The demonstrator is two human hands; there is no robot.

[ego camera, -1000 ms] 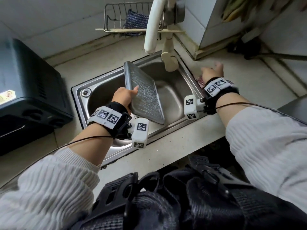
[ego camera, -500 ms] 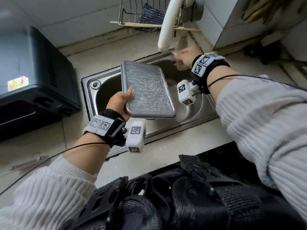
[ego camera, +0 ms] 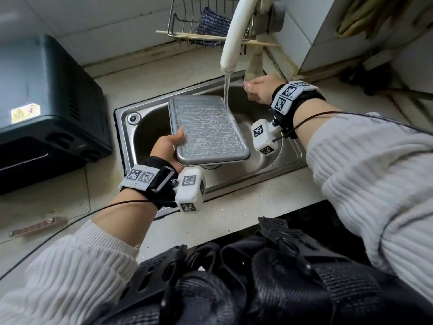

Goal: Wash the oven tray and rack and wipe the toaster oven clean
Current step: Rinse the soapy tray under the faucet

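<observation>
A grey metal oven tray [ego camera: 207, 130] with a ribbed surface hangs nearly flat over the steel sink [ego camera: 278, 160]. My left hand [ego camera: 167, 146] grips its near left edge, thumb on top. Water runs from the white tap spout [ego camera: 232, 38] onto the tray's far right corner. My right hand [ego camera: 260, 87] holds the tap handle [ego camera: 251, 66] at the back right of the sink, fingers curled round it. The black toaster oven [ego camera: 44, 109] stands on the counter to the left. No rack is in view.
A wire rack [ego camera: 187, 22] with a dark blue cloth [ego camera: 214, 19] and chopsticks sits behind the sink against the tiled wall. The pale counter [ego camera: 234, 207] runs along the sink's front. A small brown stick-like thing [ego camera: 37, 226] lies on the counter at the left.
My right hand went from the counter at the right to the tap handle, and water now flows. The left hand tipped the tray from upright to nearly flat under the spout.
</observation>
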